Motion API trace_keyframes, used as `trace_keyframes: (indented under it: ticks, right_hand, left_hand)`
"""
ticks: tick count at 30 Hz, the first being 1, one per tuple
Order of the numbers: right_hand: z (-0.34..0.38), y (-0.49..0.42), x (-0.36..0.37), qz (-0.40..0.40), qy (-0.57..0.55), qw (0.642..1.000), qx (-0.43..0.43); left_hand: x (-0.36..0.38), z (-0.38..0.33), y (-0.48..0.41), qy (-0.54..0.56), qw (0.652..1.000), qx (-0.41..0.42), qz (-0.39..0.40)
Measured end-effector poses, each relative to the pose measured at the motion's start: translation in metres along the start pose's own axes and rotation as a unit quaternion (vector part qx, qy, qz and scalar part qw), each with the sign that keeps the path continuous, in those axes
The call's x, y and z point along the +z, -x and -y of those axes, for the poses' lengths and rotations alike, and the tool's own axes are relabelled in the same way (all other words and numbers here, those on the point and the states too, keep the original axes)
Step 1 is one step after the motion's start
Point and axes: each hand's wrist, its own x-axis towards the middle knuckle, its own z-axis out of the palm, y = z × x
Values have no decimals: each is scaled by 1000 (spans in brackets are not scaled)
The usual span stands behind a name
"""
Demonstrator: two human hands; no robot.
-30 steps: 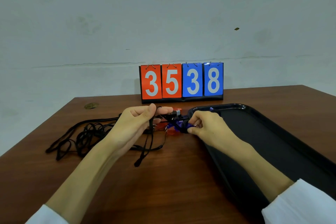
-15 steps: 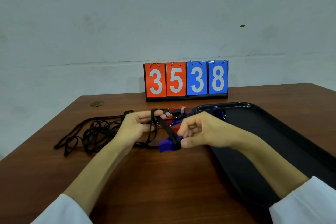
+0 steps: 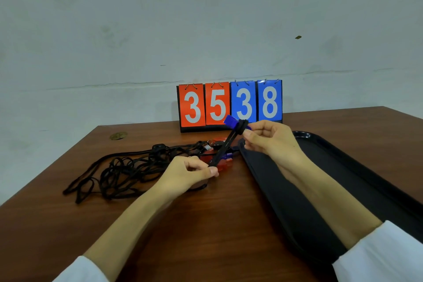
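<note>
Grey plaster wall [image 3: 183,18] backs a brown wooden worktop [image 3: 206,224]. Against the wall at 12 o'clock stands one flip scoreboard [image 3: 229,105] with four cards, two red and two blue, reading 3, 5, 3, 8 in white digits. No other writing or brand is legible.

One black tray [image 3: 343,167] lies from 2 to 5 o'clock. Nothing can be seen lying in the part of it that shows. One tangle of black cords [image 3: 128,169] lies at 9 o'clock; the number of cords in it cannot be counted. Red pieces [image 3: 223,165] lie at the centre, just beside the tray's near-left rim, with a small blue bit among them. How many red pieces there are cannot be told. One brass disc [image 3: 118,135] sits at 10 o'clock, well apart from the rest.

Two hands are in view, each with a white sleeve at the wrist. The right hand [image 3: 270,139] holds one blue plastic piece [image 3: 230,120] raised above the worktop, in front of the scoreboard at 12 o'clock. Its fingers [image 3: 248,138] are curled and clamped on the piece where a black cord [image 3: 223,149] is wound round it. That cord runs taut down toward 7 o'clock to the left hand [image 3: 185,174], whose thumb and forefinger are pinched together on its lower end, above the red pieces.
</note>
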Motion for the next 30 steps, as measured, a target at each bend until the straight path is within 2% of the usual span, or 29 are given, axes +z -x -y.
trace_keyframes:
  ticks: [11,14,17,21,26,30]
  right_hand:
    - [-12,-4,4,-82,28,995,40]
    - [-16,-5,5,-93,79,992,35]
    - [-21,-6,5,-95,155,983,17]
    - [-25,-7,8,-78,228,971,7]
    - [-27,-2,12,-37,299,953,-22]
    - [-26,3,16,18,342,939,-36]
  left_hand:
    - [6,-15,6,-31,998,24,57]
    - [8,-19,8,-22,997,50,58]
    - [8,-21,8,-1,996,89,24]
    - [5,-22,7,12,992,125,-23]
    - [5,-23,11,83,989,119,15]
    - [4,-27,13,150,983,102,9]
